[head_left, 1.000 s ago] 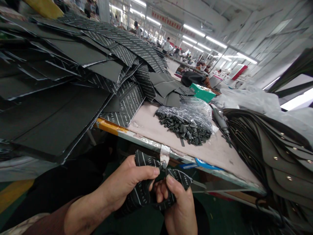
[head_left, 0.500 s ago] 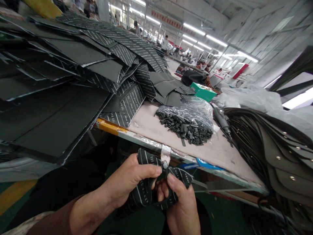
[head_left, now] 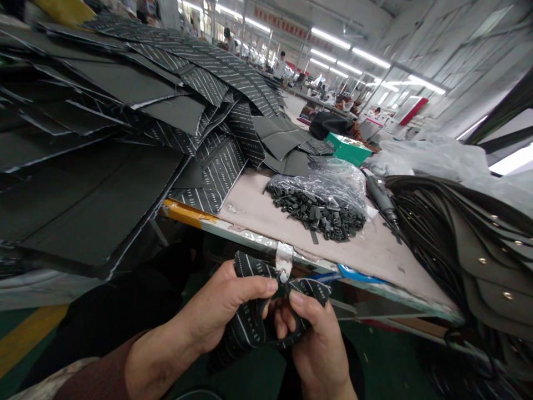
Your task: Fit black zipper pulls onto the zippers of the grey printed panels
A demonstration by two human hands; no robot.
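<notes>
Both hands are closed: left hand point(head_left: 220, 308) and right hand point(head_left: 320, 341) grip one striped black strap point(head_left: 250, 325) just below the table point(head_left: 375, 261) edge, with one small metal fitting point(head_left: 283, 275) at the fingertips. On the table: one plastic bag point(head_left: 333, 180) of many dark clips point(head_left: 316, 214); one handheld power tool point(head_left: 380, 199).
</notes>
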